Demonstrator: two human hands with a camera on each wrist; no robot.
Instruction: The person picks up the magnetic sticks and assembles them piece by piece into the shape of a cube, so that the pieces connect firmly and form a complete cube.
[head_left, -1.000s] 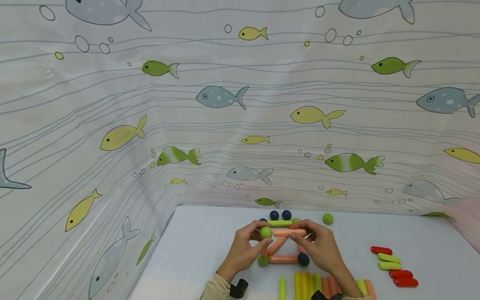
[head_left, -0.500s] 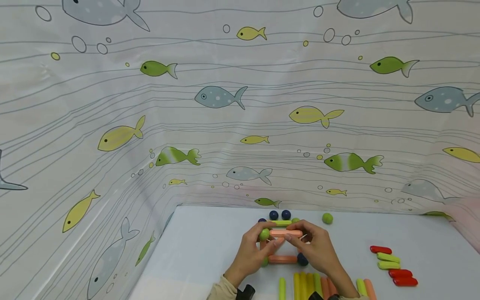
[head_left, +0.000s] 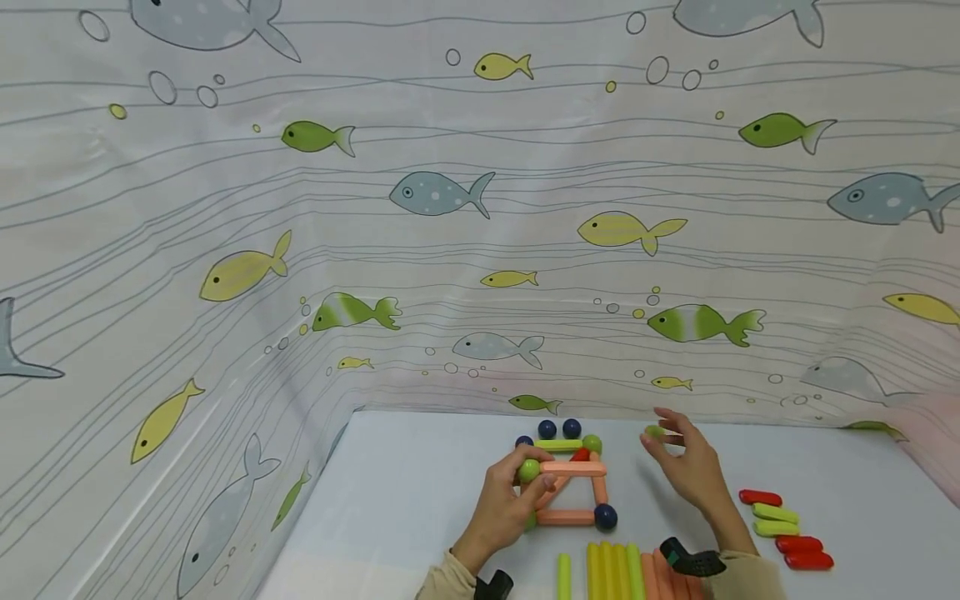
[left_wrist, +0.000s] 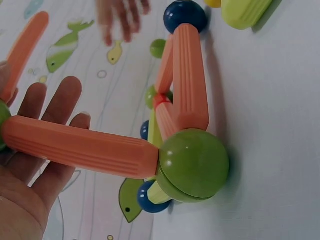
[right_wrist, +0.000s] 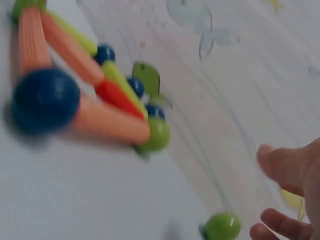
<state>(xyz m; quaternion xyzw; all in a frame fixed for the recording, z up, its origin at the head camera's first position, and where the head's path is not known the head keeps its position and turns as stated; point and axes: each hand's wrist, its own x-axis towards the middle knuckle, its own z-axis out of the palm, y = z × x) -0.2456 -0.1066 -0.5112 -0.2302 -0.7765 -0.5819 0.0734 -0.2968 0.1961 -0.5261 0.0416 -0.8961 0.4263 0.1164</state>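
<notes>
My left hand (head_left: 501, 506) pinches a green ball (head_left: 528, 471) at the end of an orange stick (head_left: 573, 469); in the left wrist view an orange stick (left_wrist: 82, 146) runs from that ball to a larger green ball (left_wrist: 193, 164) at the frame's corner. Beneath lies a frame of orange sticks (head_left: 566, 517) with a dark blue ball (head_left: 605, 517), a red piece (head_left: 581, 455) and a green ball (head_left: 592, 443). My right hand (head_left: 693, 471), fingers spread, is at a loose green ball (head_left: 655, 432); a gap shows between them in the right wrist view.
Yellow sticks (head_left: 609, 571) and orange sticks (head_left: 667, 577) lie in a row at the front edge. Red pieces (head_left: 799, 544) and light green pieces (head_left: 777, 528) are at the right. Dark blue balls (head_left: 547, 429) stand behind the frame; a fish-patterned sheet surrounds the table.
My right hand has let go of the orange stick and moved right and back to the loose green ball. The stick came against the green ball in my left hand, which has shifted slightly right.
</notes>
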